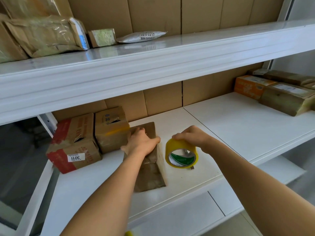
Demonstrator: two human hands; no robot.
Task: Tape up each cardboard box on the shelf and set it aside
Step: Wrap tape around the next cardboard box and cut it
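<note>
Two hands reached onto the shelf [221,120].
Left hand [141,142] lay flat, fingers straight, on the light, stiff box [150,174]; right hand [192,136] gripped the tape [181,155] beside it.

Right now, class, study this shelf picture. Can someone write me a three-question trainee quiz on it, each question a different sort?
1. True or false: the right hand holds the tape roll.
2. Which hand rests on the flat brown box? A left, B right.
3. Fill in: the box with the white 3011 label has ___ printing.

Key: 1 true. 2 A, the left hand. 3 red.
</note>
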